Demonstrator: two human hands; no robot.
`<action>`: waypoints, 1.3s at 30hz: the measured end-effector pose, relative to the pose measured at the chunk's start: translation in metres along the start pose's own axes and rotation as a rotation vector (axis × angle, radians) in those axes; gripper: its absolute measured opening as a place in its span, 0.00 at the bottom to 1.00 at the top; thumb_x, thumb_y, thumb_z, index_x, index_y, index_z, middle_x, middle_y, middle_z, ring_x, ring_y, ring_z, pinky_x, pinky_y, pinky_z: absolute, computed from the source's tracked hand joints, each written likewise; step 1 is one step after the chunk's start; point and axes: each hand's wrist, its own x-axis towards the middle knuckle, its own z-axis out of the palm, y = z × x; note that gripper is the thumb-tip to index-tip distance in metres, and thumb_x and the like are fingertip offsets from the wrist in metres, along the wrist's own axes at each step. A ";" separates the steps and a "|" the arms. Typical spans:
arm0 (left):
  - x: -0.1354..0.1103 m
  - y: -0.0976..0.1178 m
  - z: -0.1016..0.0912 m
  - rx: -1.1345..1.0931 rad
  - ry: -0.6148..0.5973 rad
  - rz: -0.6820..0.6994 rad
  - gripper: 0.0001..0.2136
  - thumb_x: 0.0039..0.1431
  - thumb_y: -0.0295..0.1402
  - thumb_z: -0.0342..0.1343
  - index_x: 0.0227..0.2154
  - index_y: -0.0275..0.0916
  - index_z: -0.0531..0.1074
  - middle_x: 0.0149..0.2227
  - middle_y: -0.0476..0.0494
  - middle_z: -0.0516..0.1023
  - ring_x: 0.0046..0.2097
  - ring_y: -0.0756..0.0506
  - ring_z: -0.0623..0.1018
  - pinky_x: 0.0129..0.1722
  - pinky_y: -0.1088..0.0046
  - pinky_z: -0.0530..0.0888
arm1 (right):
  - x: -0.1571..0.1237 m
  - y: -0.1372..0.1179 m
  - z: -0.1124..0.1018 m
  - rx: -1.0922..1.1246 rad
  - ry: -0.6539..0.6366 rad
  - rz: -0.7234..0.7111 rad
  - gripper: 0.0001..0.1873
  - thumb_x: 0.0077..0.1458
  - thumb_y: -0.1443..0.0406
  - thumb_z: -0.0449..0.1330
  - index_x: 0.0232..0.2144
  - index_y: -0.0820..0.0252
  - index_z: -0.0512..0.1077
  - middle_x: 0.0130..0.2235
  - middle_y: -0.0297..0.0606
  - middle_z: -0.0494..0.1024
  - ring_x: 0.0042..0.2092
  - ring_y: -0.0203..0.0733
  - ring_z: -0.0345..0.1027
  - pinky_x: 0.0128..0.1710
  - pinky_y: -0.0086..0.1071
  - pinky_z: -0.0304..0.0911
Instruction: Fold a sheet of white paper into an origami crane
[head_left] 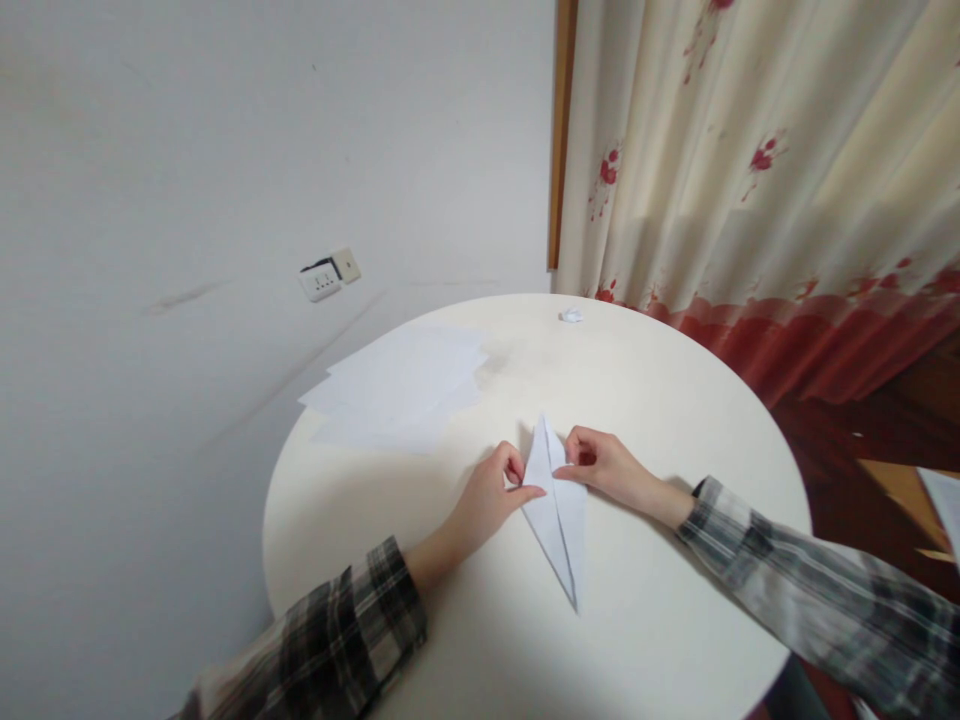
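Observation:
A folded sheet of white paper (551, 530), shaped like a long narrow kite with a seam down its middle, is between my two hands above the round white table (660, 610). My left hand (491, 495) grips its left edge, thumb on top and the other fingers curled at the side. From the other side, my right hand (604, 465) pinches the right edge, its thumb lying near the middle seam. One sharp tip points away from me and the longer one towards me. Whatever lies under the paper is hidden.
A spread stack of white sheets (405, 380) lies at the table's left. Near the far edge sits a crumpled paper ball (571, 314). Behind are a wall with a socket (321, 282) and a flowered curtain (750, 180). Brown cardboard (900, 490) shows at right.

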 end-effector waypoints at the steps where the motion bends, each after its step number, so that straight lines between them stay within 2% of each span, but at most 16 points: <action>1: 0.001 -0.001 0.000 -0.044 0.014 -0.014 0.14 0.40 0.31 0.64 0.26 0.39 0.61 0.23 0.56 0.66 0.28 0.51 0.67 0.29 0.77 0.62 | 0.000 0.000 0.000 0.030 0.013 -0.003 0.18 0.41 0.58 0.65 0.20 0.59 0.58 0.21 0.27 0.61 0.24 0.31 0.53 0.23 0.27 0.49; 5: 0.004 -0.004 0.002 -0.210 -0.005 -0.052 0.15 0.41 0.33 0.63 0.32 0.37 0.65 0.22 0.54 0.70 0.25 0.51 0.69 0.27 0.77 0.64 | 0.000 0.000 0.001 0.098 0.047 -0.002 0.20 0.40 0.56 0.65 0.20 0.59 0.57 0.21 0.26 0.60 0.23 0.30 0.51 0.22 0.26 0.48; 10: 0.009 -0.010 0.003 -0.321 -0.053 -0.163 0.13 0.41 0.38 0.62 0.28 0.36 0.71 0.25 0.47 0.77 0.27 0.47 0.75 0.27 0.75 0.67 | 0.000 0.001 0.002 0.100 0.060 0.015 0.20 0.40 0.57 0.65 0.20 0.59 0.57 0.21 0.26 0.60 0.23 0.30 0.52 0.22 0.26 0.47; 14: 0.010 -0.009 0.003 -0.364 -0.065 -0.209 0.14 0.39 0.38 0.63 0.28 0.34 0.73 0.24 0.46 0.78 0.27 0.46 0.76 0.27 0.74 0.68 | -0.001 0.003 0.002 0.091 0.063 0.014 0.19 0.41 0.58 0.65 0.20 0.59 0.57 0.21 0.26 0.60 0.23 0.30 0.52 0.22 0.26 0.48; 24: 0.008 -0.004 0.000 -0.376 -0.107 -0.215 0.12 0.40 0.37 0.61 0.27 0.33 0.74 0.24 0.45 0.77 0.25 0.46 0.74 0.25 0.75 0.66 | -0.001 0.001 0.002 0.070 0.069 0.011 0.19 0.41 0.58 0.65 0.20 0.59 0.57 0.21 0.26 0.61 0.23 0.30 0.52 0.22 0.26 0.48; 27: 0.009 -0.004 0.000 -0.336 -0.115 -0.188 0.12 0.42 0.37 0.60 0.27 0.33 0.73 0.22 0.47 0.75 0.24 0.48 0.72 0.25 0.75 0.64 | -0.001 0.002 0.002 0.060 0.060 0.009 0.18 0.41 0.59 0.64 0.20 0.59 0.57 0.21 0.26 0.61 0.23 0.30 0.53 0.22 0.26 0.49; 31: 0.010 -0.003 0.003 -0.174 -0.044 -0.103 0.09 0.43 0.30 0.60 0.30 0.35 0.70 0.21 0.53 0.70 0.24 0.50 0.69 0.25 0.77 0.64 | -0.002 0.000 0.001 -0.081 0.040 -0.016 0.15 0.44 0.61 0.63 0.21 0.59 0.59 0.21 0.27 0.62 0.23 0.30 0.54 0.23 0.26 0.49; 36: 0.007 0.000 0.006 0.039 0.049 0.038 0.17 0.43 0.23 0.60 0.37 0.38 0.64 0.28 0.53 0.67 0.28 0.51 0.68 0.30 0.76 0.67 | -0.004 -0.004 0.001 -0.299 0.041 -0.085 0.12 0.47 0.62 0.61 0.23 0.59 0.61 0.20 0.26 0.62 0.23 0.31 0.54 0.23 0.26 0.49; 39: 0.001 0.002 0.006 0.262 0.111 0.184 0.12 0.48 0.25 0.59 0.34 0.38 0.63 0.33 0.49 0.67 0.34 0.48 0.68 0.34 0.71 0.69 | -0.004 -0.005 0.000 -0.343 0.036 -0.104 0.11 0.47 0.62 0.61 0.24 0.59 0.62 0.22 0.27 0.63 0.24 0.32 0.55 0.24 0.26 0.50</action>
